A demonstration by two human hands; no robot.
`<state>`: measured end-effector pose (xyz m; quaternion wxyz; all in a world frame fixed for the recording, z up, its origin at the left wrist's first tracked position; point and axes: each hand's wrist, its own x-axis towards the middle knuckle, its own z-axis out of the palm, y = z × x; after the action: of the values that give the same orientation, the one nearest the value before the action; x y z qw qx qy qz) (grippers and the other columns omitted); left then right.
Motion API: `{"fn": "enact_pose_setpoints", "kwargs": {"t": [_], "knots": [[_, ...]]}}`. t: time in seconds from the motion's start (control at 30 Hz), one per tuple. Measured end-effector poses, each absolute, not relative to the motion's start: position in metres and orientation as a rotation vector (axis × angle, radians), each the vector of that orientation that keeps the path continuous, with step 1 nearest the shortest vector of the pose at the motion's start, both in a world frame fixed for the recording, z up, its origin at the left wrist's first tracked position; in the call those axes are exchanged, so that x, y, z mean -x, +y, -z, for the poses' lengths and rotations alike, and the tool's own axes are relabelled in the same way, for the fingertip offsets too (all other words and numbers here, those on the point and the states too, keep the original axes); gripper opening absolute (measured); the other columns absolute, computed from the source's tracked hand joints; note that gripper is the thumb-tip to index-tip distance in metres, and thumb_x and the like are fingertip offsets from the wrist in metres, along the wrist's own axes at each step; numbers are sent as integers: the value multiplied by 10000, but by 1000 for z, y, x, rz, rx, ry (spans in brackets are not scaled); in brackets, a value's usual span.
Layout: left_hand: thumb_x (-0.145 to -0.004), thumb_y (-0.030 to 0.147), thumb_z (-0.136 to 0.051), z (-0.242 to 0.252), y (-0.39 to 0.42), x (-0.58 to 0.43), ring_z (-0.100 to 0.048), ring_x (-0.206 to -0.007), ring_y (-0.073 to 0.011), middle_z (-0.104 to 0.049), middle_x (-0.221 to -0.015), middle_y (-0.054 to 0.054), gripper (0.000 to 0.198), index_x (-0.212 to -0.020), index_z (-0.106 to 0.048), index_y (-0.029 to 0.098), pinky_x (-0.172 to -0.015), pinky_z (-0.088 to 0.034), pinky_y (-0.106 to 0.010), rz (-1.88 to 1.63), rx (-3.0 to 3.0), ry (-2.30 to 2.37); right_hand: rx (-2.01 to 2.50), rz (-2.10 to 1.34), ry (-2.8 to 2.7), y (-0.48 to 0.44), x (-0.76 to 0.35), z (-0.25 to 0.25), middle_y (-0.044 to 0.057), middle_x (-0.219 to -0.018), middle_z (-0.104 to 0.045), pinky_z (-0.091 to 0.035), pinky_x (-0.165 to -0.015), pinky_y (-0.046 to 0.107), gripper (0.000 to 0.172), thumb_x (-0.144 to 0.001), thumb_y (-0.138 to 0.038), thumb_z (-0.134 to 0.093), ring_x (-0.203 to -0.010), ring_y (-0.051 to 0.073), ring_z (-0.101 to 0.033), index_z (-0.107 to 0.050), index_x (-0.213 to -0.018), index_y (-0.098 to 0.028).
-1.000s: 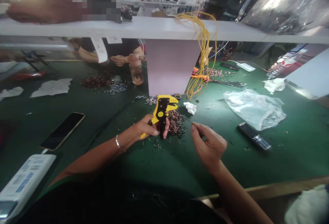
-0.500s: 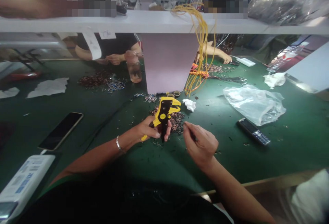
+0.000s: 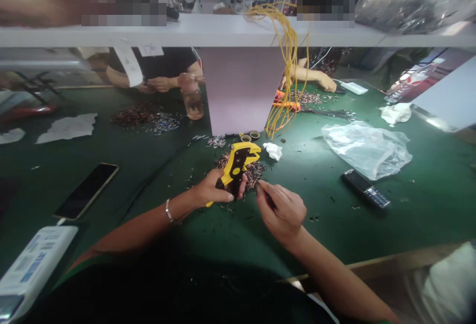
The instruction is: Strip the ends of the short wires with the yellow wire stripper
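A yellow and black wire stripper (image 3: 235, 169) is gripped in my left hand (image 3: 215, 188), its jaws pointing away from me and to the right. My right hand (image 3: 280, 210) is closed in a pinch just to the right of the tool, thumb and forefinger together. Whatever lies between those fingertips is too small to make out. Beneath and behind the stripper spreads a pile of short cut wires (image 3: 256, 171) on the green table (image 3: 156, 244). The tool hides part of the pile.
A smartphone (image 3: 87, 190) and white power bank (image 3: 39, 259) lie left. Right are a keypad phone (image 3: 366, 189) and plastic bag (image 3: 368, 150). Yellow wires (image 3: 286, 66) hang from the shelf (image 3: 186, 34), beside a pillar (image 3: 241, 91). Across the table, another person's hands (image 3: 161, 84) work near a bottle (image 3: 192, 97).
My right hand has moved left, closer to the wire stripper. The stripper's handles are squeezed nearer together in my left hand.
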<state>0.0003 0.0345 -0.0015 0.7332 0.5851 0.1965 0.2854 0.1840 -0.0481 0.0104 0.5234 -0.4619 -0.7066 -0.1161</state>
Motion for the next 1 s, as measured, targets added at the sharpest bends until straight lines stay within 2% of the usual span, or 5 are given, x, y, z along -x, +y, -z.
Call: {"fn": "enact_pose_setpoints", "kwargs": {"t": [0.13, 0.27, 0.4, 0.7, 1.0], "knots": [[-640, 139, -679, 3, 33, -1, -591, -774, -156, -620, -841, -28, 370, -1003, -604, 139, -732, -490, -303, -708, -1512, 484, 1159, 140, -1640, -50, -184, -8, 32, -608, -702, -494, -505, 243, 126, -870, -108, -599, -467, 122, -588, -710, -838, -159], [-650, 119, -617, 0, 32, -1, -552, -769, -140, -588, -834, -16, 245, -890, -583, 156, -747, -479, -298, -790, -1698, 514, 1277, -248, -1502, -50, -185, -8, -4, -564, -679, -491, -487, 226, 131, -856, -164, -617, -455, 114, -588, -729, -789, -175], [-667, 131, -592, 1, 31, -1, -563, -753, -146, -589, -811, -13, 303, -966, -565, 166, -730, -490, -307, -805, -1695, 519, 1301, -533, -1365, -49, -185, -8, -32, -503, -631, -464, -458, 215, 148, -836, -198, -618, -442, 107, -563, -732, -743, -185], [-685, 122, -589, 4, 28, -1, -568, -705, -130, -594, -791, -11, 296, -979, -563, 154, -689, -506, -290, -785, -1711, 604, 1280, -489, -1381, -50, -184, -11, -32, -513, -638, -466, -460, 210, 148, -824, -191, -615, -437, 95, -556, -734, -737, -180], [-731, 178, -608, 6, 28, -1, -582, -681, -125, -622, -781, -26, 143, -867, -601, 134, -660, -514, -261, -825, -1842, 701, 1299, -464, -1403, -49, -186, -7, -26, -525, -632, -466, -469, 221, 165, -845, -211, -597, -447, 101, -548, -729, -751, -178]]}}
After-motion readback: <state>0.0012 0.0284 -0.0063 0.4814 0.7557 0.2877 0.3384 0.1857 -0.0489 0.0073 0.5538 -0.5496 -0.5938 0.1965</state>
